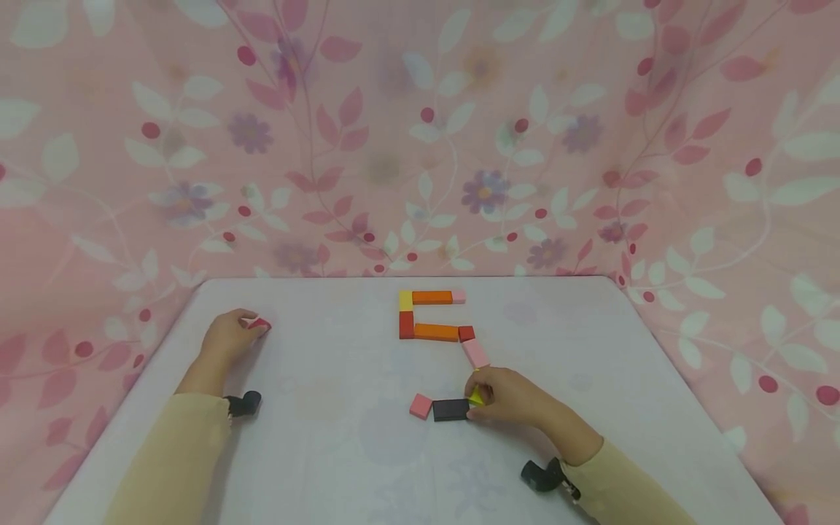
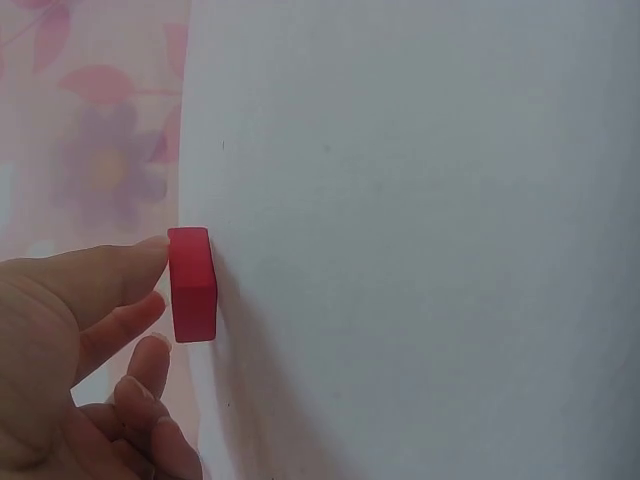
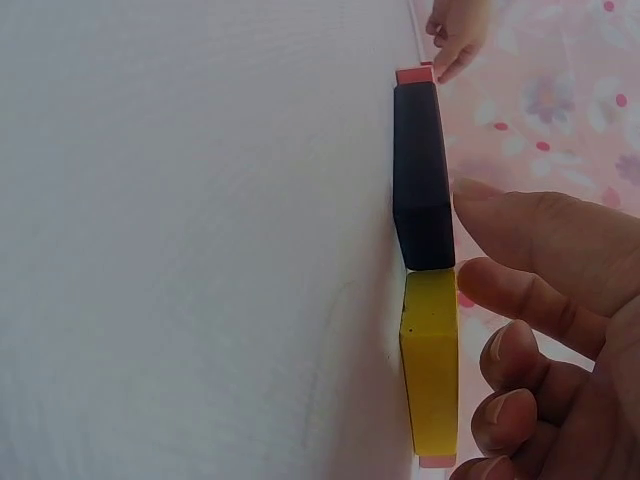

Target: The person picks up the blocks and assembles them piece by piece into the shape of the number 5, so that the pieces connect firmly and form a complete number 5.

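Note:
My left hand (image 1: 227,337) pinches a small red block (image 2: 193,285) between thumb and fingers at the table's left side. My right hand (image 1: 508,397) is over a yellow block (image 3: 430,362), which its fingers partly hide in the head view. One end of the yellow block meets a black block (image 1: 450,410). In the right wrist view, the thumb tip is beside the black block and the forefinger tip beside the seam of the two blocks. Whether they touch cannot be told. A salmon block (image 1: 421,406) adjoins the black one's left end, slightly turned.
Farther back, the row includes a pale pink block (image 1: 475,354), a small red block (image 1: 466,333), an orange block (image 1: 436,332), an upright-lying red block (image 1: 407,325), a yellow block (image 1: 406,300) and another orange block (image 1: 432,297). White cloth covers the table (image 1: 328,452).

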Available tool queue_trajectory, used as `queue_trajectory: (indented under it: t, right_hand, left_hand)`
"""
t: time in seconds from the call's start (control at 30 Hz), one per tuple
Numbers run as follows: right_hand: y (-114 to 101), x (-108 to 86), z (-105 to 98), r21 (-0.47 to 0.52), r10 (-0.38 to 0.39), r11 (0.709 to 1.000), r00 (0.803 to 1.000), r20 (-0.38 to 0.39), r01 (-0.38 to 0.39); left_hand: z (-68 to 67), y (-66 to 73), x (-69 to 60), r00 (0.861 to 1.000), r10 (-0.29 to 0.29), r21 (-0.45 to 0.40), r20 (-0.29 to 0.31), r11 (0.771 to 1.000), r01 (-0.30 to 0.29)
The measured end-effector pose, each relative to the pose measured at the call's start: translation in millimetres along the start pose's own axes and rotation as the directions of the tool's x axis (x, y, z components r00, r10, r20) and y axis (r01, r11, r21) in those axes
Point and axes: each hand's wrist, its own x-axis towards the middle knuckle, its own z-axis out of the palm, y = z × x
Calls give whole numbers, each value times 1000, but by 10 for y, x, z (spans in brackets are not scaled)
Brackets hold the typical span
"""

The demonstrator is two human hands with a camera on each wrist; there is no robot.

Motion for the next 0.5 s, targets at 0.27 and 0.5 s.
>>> queue_trajectory:
  t: [0.27,0.5]
  right_hand:
    - [0,-6,-3,0,3,1000,1000,-3,-2]
    - [-7,-21,-7,5,-6,1000,1000,-10,6]
  left_hand:
    - [-13,-16,-19,1000,-24,5,17,1000,24]
    - [-8,-51,-5,1000,-16,-3,18,1000,16]
